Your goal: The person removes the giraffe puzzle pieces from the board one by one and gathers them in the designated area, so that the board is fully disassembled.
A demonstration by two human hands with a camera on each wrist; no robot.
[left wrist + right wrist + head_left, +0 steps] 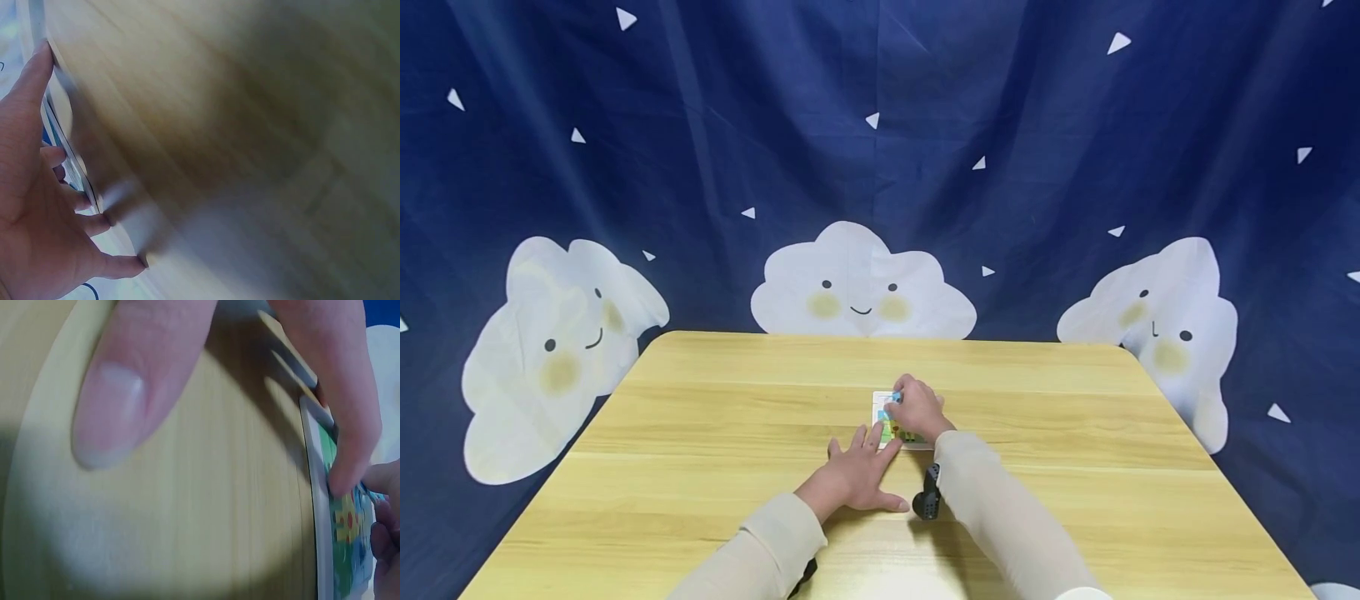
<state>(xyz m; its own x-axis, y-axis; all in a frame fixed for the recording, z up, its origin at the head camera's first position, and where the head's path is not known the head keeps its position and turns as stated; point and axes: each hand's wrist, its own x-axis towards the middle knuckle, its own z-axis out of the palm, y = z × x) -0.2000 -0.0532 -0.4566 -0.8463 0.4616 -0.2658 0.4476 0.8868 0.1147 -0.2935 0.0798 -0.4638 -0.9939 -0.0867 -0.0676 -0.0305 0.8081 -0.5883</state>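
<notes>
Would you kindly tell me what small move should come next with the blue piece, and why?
Probably press the blue piece gently down on the picture board: the right hand pinches it over the board's far part, and the left hand lies spread, one finger on the near edge, which should steady the board.

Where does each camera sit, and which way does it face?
Head: worn on the head, facing forward and down at the table and curtain; both sleeves, left hand and right hand show.
Left wrist: on that wrist, facing the table; the spread left hand shows at left.
Right wrist: on that wrist, facing the table, picture board at right; left hand looms close, right hand at the right edge.
The head and right wrist views share both hands and the board.
</notes>
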